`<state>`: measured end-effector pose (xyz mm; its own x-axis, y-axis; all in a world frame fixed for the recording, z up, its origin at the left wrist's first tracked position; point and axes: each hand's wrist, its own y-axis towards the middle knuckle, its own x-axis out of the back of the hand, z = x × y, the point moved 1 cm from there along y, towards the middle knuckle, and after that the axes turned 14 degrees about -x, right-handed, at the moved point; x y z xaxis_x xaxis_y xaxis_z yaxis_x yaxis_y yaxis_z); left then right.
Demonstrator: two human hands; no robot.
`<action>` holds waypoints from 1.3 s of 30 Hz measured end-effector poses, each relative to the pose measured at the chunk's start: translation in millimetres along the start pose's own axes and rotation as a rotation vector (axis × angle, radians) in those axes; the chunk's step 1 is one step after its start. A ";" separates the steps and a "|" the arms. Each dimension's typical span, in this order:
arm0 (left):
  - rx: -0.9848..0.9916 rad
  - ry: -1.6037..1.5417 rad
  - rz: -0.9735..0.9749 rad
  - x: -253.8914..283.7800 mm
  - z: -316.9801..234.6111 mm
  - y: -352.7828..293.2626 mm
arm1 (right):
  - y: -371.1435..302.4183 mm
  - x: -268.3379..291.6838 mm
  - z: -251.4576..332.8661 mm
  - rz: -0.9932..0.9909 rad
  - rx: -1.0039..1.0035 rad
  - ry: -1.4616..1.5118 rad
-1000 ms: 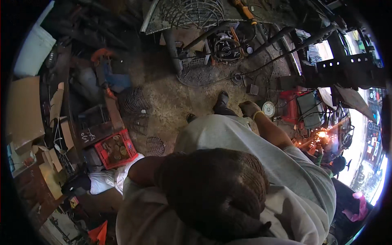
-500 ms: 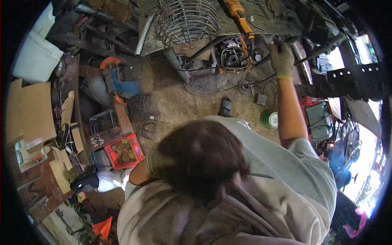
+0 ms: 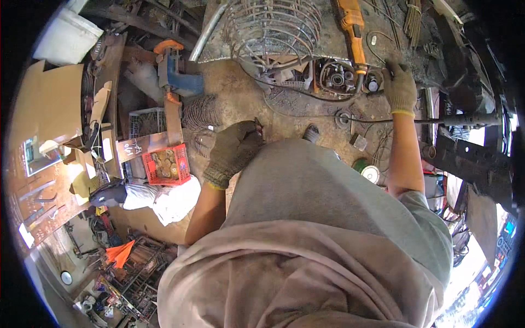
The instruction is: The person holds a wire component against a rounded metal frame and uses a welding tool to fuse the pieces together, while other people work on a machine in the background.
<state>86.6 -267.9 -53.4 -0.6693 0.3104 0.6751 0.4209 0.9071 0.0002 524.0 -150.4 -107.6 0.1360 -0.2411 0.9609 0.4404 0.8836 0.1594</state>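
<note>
My left hand [image 3: 235, 150], in a dark dirty work glove, is held in front of my body with its fingers closed. A small dark, partly reddish thing [image 3: 258, 129] shows at the fingertips; its kind I cannot make out. My right hand [image 3: 401, 90], in a paler glove with a yellow cuff, reaches forward to the bench edge. Its fingers lie on the dark bench surface, seemingly holding nothing, though the tips blend into the background. Just left of that hand lies a yellow power tool [image 3: 353, 35]. Further left on the bench [image 3: 216, 41] sits a round cage of bent metal rods [image 3: 276, 30].
Below the bench edge is a box of metal parts [image 3: 336, 79]. A black cable [image 3: 306, 94] hangs there. A green-rimmed round tin [image 3: 369, 172] stands on the floor at right. To the left are a red crate [image 3: 165, 165], a blue clamp-like tool [image 3: 183, 82] and cardboard [image 3: 49, 109].
My left hand has come into view, closed in front of me; before, it was hidden behind a bent-down head, now out of the picture. My right hand stays at the bench edge.
</note>
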 end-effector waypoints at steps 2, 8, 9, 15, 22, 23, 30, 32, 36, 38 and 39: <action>0.006 0.083 0.016 8.6 -5.4 12.7 | 4.2 2.0 0.3 0.045 -0.007 -0.014; -0.119 -0.267 -0.260 56.2 56.7 83.7 | 2.2 -0.7 0.9 0.013 -0.016 0.032; -0.162 -0.221 -0.279 65.7 61.3 93.5 | -0.1 3.8 7.1 0.002 -0.032 0.015; -0.620 0.286 -0.257 134.0 49.7 185.2 | 0.2 -13.6 3.4 0.031 -0.207 0.001; -0.846 0.483 -0.269 133.2 73.7 230.8 | -10.8 -14.5 22.3 0.041 -0.315 0.087; -0.841 0.512 -0.265 130.6 71.8 231.2 | -12.8 -14.2 26.9 0.037 -0.334 0.087; -0.941 0.416 -0.280 139.3 75.4 229.6 | -14.0 -11.5 35.8 0.079 -0.355 0.055; -0.941 0.508 -0.270 135.6 74.4 222.5 | -14.9 -20.8 28.9 -0.017 -0.341 0.046; -0.982 0.371 -0.265 120.9 99.9 225.2 | -13.9 -32.9 15.8 -0.053 -0.358 0.061; -0.989 0.385 -0.276 124.3 94.2 217.3 | -13.6 -33.3 19.2 -0.054 -0.369 0.057; -0.993 0.392 -0.282 125.9 89.7 213.2 | -15.3 -32.7 20.1 -0.055 -0.368 0.068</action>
<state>37.2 -9.9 -34.5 -0.6522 -0.1423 0.7446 0.7057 0.2448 0.6649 495.0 -147.9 -137.0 0.1561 -0.3212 0.9341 0.7366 0.6679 0.1066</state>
